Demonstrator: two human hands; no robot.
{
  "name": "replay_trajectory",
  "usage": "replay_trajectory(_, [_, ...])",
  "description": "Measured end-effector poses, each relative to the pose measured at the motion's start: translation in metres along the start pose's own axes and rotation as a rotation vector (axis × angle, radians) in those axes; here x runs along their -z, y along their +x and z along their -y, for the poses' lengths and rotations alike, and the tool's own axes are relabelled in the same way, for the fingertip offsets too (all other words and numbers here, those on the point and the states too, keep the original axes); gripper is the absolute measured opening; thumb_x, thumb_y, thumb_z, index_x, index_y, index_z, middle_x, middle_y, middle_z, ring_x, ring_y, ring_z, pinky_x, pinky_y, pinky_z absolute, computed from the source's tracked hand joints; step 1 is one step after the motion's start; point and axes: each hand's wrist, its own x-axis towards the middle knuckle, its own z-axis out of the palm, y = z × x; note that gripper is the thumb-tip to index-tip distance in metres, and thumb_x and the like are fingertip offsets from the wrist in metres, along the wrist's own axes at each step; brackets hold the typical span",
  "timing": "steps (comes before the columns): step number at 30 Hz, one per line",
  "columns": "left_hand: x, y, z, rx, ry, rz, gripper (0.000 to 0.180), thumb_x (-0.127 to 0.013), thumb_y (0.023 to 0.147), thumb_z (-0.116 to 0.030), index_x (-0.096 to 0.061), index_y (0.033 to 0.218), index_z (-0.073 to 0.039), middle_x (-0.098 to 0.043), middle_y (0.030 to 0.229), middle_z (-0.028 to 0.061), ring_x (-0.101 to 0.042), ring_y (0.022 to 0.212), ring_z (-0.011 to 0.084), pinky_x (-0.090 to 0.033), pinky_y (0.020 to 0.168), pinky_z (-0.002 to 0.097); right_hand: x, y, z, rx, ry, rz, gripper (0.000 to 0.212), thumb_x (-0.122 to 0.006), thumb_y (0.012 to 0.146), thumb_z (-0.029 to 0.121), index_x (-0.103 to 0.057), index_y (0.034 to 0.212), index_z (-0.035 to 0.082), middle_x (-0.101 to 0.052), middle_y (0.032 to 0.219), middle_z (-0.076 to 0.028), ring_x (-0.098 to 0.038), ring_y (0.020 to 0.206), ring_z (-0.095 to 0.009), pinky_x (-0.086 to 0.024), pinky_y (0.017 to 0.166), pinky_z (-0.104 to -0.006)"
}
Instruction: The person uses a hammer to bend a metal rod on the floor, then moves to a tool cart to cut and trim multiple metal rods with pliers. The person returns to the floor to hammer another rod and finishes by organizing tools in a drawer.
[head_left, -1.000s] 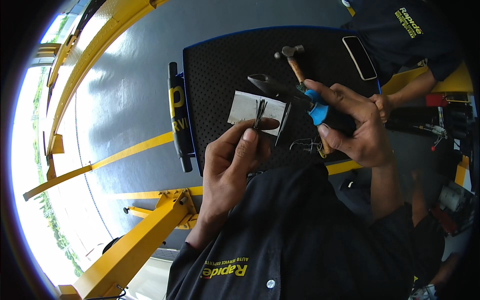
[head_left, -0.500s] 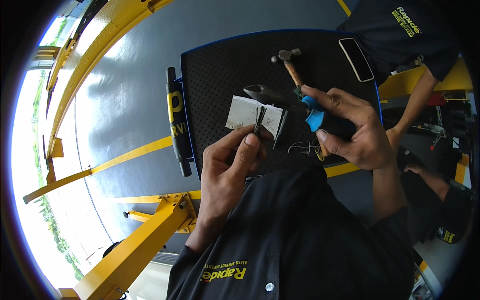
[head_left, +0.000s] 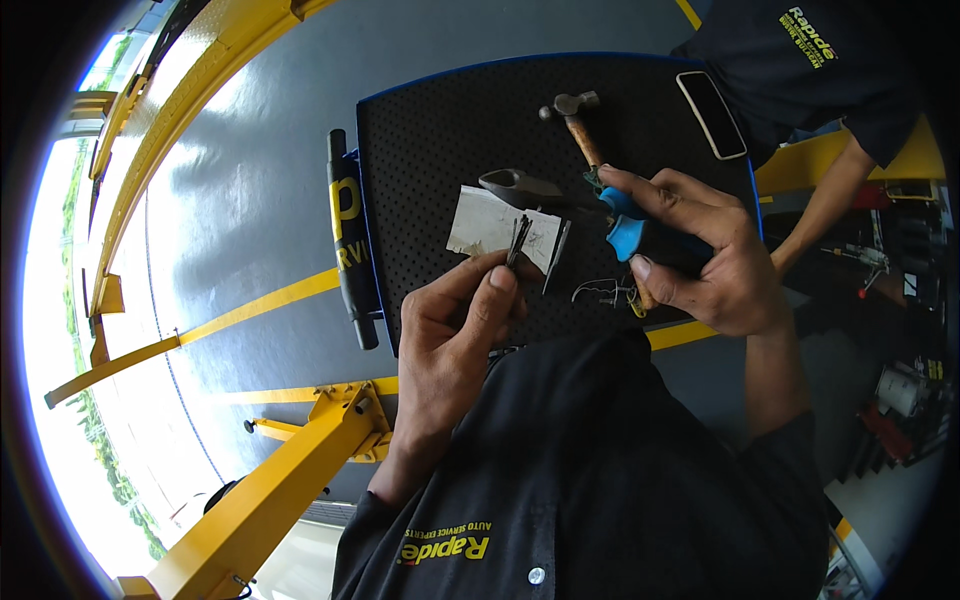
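Note:
My left hand (head_left: 455, 315) pinches a small bundle of thin dark wires (head_left: 519, 243) between thumb and fingers, the loose ends pointing up. My right hand (head_left: 712, 250) grips pliers by their blue and black handles (head_left: 627, 232). The dark head of the pliers (head_left: 522, 187) points left, just above the wire ends, and seems apart from them. Beneath lies a whitish rectangular piece (head_left: 478, 222) with smudges, and a thin metal edge (head_left: 558, 258) stands at its right. Partly behind my right hand is a ball-peen hammer (head_left: 582, 138) with a wooden handle.
A black perforated mat (head_left: 430, 140) covers the blue-edged cart top. On it are a phone (head_left: 711, 115) at the far right and bent wire (head_left: 598, 290) near me. A co-worker's arm (head_left: 830, 205) reaches in at right. A yellow lift arm (head_left: 270, 490) stands at left.
My hands keep nearly the same pose, with the pliers and wires shifted very slightly left in view. A second person at the lower right has gone out of sight, uncovering tools there.

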Motion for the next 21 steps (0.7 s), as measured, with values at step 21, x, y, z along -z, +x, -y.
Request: replay_trajectory(21, [0.0078, -0.002, 0.0017, -0.021, 0.018, -0.032, 0.037, -0.074, 0.104, -0.027, -0.078, 0.121, 0.006, -0.074, 0.086, 0.0043, -0.065, 0.078, 0.0075, -0.051, 0.073, 0.024, 0.0035, 0.0056, -0.0029, -0.001, 0.09, 0.094, 0.071, -0.078, 0.086, -0.006, -0.061, 0.154, 0.006, -0.066, 0.102, -0.008, -0.066, 0.081, -0.014, -0.058, 0.075, -0.0291])
